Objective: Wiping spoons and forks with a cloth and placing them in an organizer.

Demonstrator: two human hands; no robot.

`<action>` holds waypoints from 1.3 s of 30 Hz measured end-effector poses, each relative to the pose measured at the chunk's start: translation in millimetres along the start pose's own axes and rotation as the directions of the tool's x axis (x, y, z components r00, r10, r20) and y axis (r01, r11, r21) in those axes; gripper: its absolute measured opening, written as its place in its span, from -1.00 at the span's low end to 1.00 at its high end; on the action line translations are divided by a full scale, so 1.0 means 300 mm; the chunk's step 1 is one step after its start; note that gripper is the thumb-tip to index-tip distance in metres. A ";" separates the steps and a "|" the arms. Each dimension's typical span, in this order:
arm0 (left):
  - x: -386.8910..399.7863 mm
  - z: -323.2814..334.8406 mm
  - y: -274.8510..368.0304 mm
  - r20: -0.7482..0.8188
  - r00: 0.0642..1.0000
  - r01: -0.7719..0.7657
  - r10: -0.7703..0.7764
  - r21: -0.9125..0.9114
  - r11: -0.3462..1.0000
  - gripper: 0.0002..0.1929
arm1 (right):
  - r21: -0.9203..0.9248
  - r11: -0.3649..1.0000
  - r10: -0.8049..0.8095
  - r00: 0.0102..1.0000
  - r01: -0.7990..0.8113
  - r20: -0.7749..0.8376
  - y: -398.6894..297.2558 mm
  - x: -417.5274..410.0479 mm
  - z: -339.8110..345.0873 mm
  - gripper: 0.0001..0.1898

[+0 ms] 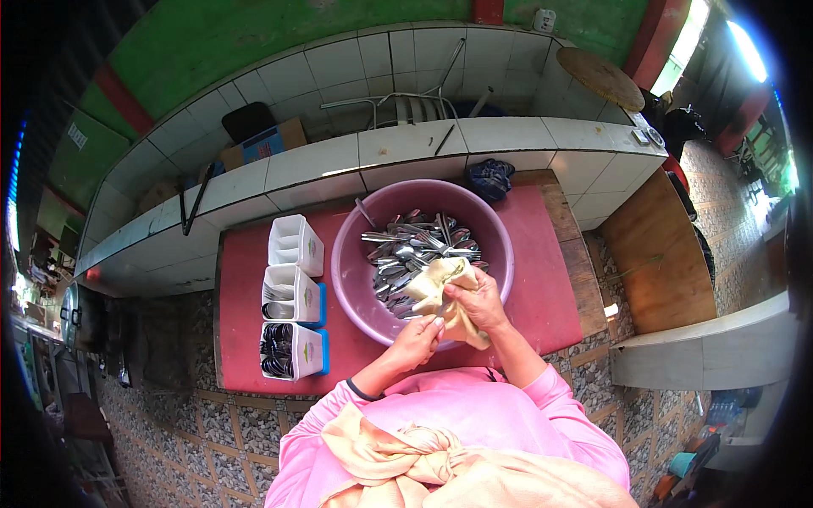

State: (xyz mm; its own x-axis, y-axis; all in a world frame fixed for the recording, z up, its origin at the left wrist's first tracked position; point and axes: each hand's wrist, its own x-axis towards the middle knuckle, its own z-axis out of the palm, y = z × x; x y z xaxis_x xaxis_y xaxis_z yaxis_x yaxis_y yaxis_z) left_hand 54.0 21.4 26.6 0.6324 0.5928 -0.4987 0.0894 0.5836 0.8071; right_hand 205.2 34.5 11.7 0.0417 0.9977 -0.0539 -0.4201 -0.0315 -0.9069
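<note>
My right hand [481,303] grips a pale yellow cloth [438,279] over the near right rim of a purple plastic basin [341,286]. My left hand [416,343] is closed, its fingertips pinching a thin metal utensil that runs into the cloth; its kind cannot be told. A heap of metal spoons and forks [406,251] lies in the basin. To the left stand white plastic cutlery holders: the near one [309,350] contains dark-looking spoons, the middle one [308,301] some forks and spoons, and the far one [311,253] shows no cutlery in its compartments.
The basin and holders rest on a red-covered table [540,273]. Beyond the basin, a dark blue patterned cloth bundle [491,178] lies against the white-tiled ledge [406,143]. Past the ledge are a metal chair frame [375,105] and a cardboard box [292,133]. A wooden panel [660,260] stands at right.
</note>
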 end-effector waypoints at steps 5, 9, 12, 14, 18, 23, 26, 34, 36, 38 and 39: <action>-0.045 -0.008 -0.014 0.049 0.990 0.138 -0.135 -0.066 0.988 -0.75 | -0.343 0.918 -0.286 0.933 0.201 -0.217 -0.024 0.065 -0.148 -0.85; -0.057 -0.054 -0.040 0.013 0.993 0.115 -0.115 -0.212 0.970 -0.73 | 0.053 0.980 -0.164 0.931 0.191 -0.327 -0.159 0.066 -0.186 -0.80; -0.024 -0.057 -0.010 0.038 0.999 -0.020 0.033 -0.310 0.951 -0.71 | 0.402 0.905 0.175 0.983 -0.137 -0.060 -0.104 0.026 -0.099 -0.44; 0.006 -0.026 0.003 0.084 0.996 0.032 -0.007 -0.303 0.952 -0.71 | 0.569 0.762 0.214 0.949 -0.310 0.232 -0.054 -0.021 -0.052 -0.36; 0.007 -0.004 0.007 0.130 0.987 0.125 -0.098 -0.225 0.966 -0.72 | 0.439 0.877 0.198 0.979 -0.196 0.041 0.024 -0.042 0.004 -0.70; 0.006 0.000 -0.012 0.091 0.986 0.156 -0.141 -0.186 0.970 -0.73 | 0.095 0.995 0.008 0.999 -0.004 -0.051 0.037 -0.004 -0.009 -0.81; -0.001 -0.006 0.018 0.111 0.984 0.157 -0.136 -0.207 0.966 -0.73 | -0.038 0.998 -0.046 0.996 0.043 -0.077 0.007 0.015 -0.005 -0.85; -0.054 -0.028 0.019 0.046 0.996 0.079 -0.074 -0.126 0.989 -0.72 | 0.040 0.970 -0.209 0.902 0.241 -0.379 -0.100 0.082 -0.120 -0.80; -0.042 -0.031 0.017 0.027 0.999 -0.013 0.019 -0.202 0.979 -0.72 | 0.250 0.964 -0.020 0.959 0.093 -0.282 -0.113 0.063 -0.119 -0.65; -0.015 -0.020 0.023 -0.025 0.997 -0.080 0.076 -0.303 0.949 -0.69 | 0.432 0.880 0.254 0.964 -0.196 -0.080 -0.079 0.017 -0.070 -0.48; 0.005 -0.003 0.015 -0.023 0.997 -0.080 0.077 -0.304 0.949 -0.69 | 0.543 0.792 0.294 0.954 -0.279 0.061 -0.061 -0.006 -0.022 -0.47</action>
State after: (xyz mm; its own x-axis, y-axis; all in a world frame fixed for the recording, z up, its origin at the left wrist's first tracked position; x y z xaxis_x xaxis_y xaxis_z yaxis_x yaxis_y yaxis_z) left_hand 54.6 25.5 29.3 0.6198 0.6484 -0.4422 -0.2000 0.6753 0.7099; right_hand 218.9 32.9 25.4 -0.1390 0.9460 -0.2930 -0.8368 -0.2704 -0.4761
